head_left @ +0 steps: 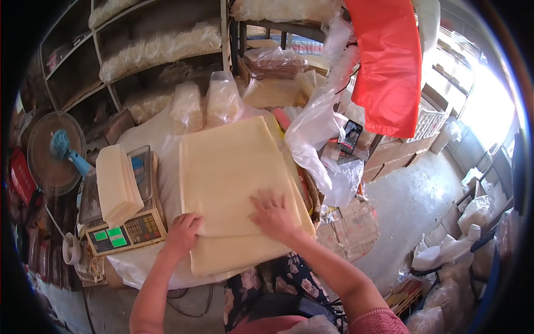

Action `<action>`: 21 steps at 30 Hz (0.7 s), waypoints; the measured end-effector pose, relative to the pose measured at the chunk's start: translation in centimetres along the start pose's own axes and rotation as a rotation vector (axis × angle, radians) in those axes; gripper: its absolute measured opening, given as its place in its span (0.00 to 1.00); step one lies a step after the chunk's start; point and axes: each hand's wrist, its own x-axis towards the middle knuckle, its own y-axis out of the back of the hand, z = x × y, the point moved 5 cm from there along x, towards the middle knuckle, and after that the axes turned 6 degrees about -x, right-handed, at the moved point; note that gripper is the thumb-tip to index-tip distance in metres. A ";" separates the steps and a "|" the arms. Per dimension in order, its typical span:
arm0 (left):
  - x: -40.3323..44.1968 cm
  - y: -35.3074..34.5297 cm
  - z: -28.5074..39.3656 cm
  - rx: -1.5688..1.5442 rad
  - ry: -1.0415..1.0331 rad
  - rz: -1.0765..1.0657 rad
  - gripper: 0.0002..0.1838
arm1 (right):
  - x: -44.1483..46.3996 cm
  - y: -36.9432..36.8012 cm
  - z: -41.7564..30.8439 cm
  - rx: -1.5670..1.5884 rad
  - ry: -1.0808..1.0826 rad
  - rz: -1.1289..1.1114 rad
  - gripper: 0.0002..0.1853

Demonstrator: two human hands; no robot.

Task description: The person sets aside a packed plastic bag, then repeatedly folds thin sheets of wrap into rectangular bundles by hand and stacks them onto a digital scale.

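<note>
While the right hand [271,214] lies spread, gripping nothing, at four o'clock on the pale sheets [233,172] centred on the table [168,167], the left hand [184,232] curls at their eight-o'clock edge, hold unclear; they look light, floppy, easily creased, best taken by opposite edges.

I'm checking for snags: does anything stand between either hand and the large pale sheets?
Nothing visible: the left hand is at the left edge of the pale sheets; the right hand, blurred, is on or just above them. The scale stands off left.
</note>
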 end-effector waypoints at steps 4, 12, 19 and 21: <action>1.5 1.9 2.4 0.091 -0.071 -0.077 0.20 | -0.9 2.2 -6.9 0.208 0.372 0.107 0.37; 2.1 6.3 4.9 -0.078 0.084 0.042 0.22 | 1.6 3.7 -12.0 0.073 0.313 -0.041 0.36; -3.6 2.0 -2.6 -1.027 0.642 0.795 0.39 | -2.3 10.9 -9.7 0.215 0.677 0.496 0.24; -5.1 0.4 -4.1 -0.765 0.562 0.630 0.43 | -4.4 10.9 -8.3 0.254 0.887 0.519 0.23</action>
